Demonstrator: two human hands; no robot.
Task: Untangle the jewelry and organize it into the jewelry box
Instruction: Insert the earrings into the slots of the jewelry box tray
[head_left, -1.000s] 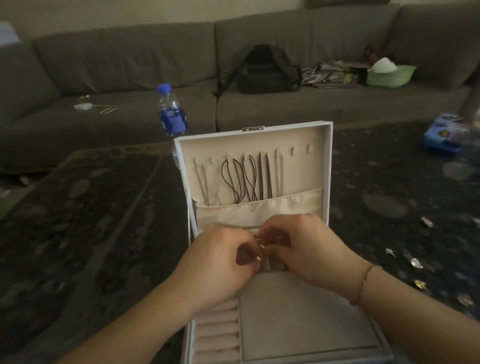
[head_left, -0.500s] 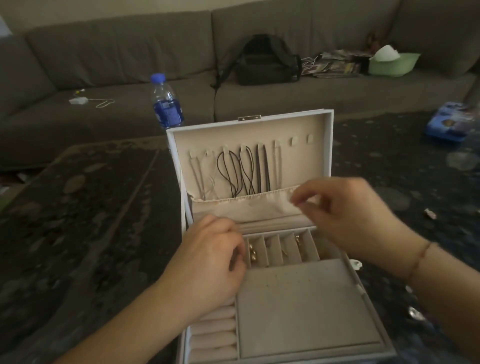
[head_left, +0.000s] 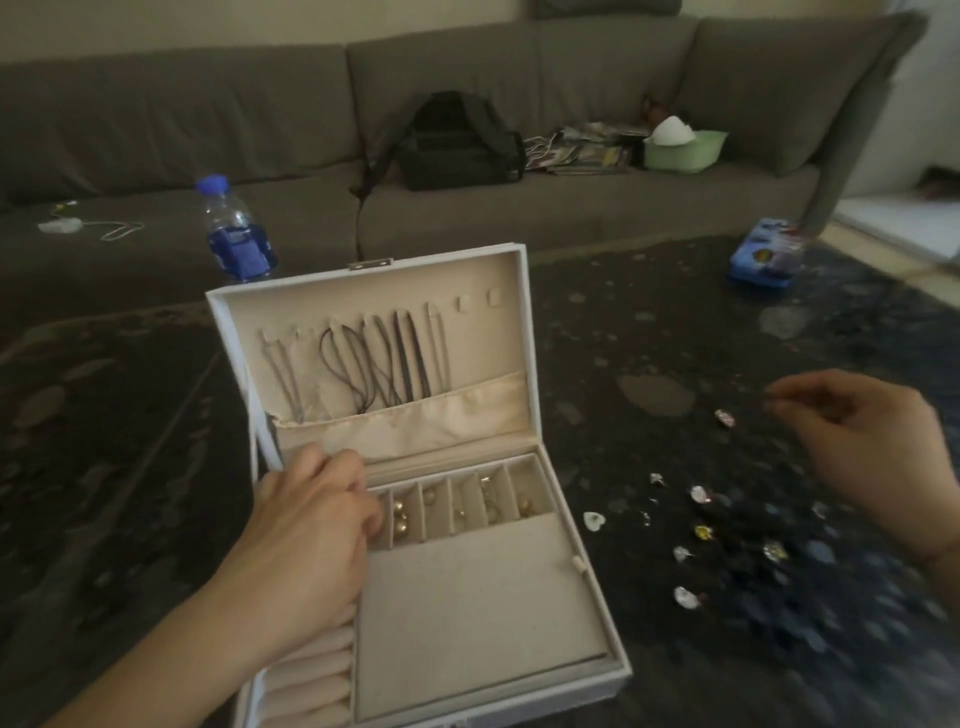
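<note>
Dark marble table (head_left: 130, 467), open jewelry box (head_left: 524, 322), grey sofa (head_left: 260, 119) behind

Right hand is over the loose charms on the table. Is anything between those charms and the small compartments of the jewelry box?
Nothing visible blocks the way. The loose charms lie on bare table to the right of the jewelry box, whose lid stands open. The right hand hovers above them. The left hand covers only the leftmost small compartment; the small compartments further right are uncovered.

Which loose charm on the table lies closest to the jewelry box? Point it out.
The white heart-shaped charm, just off the jewelry box right wall. The other charms lie scattered farther right, toward the right hand.
</note>
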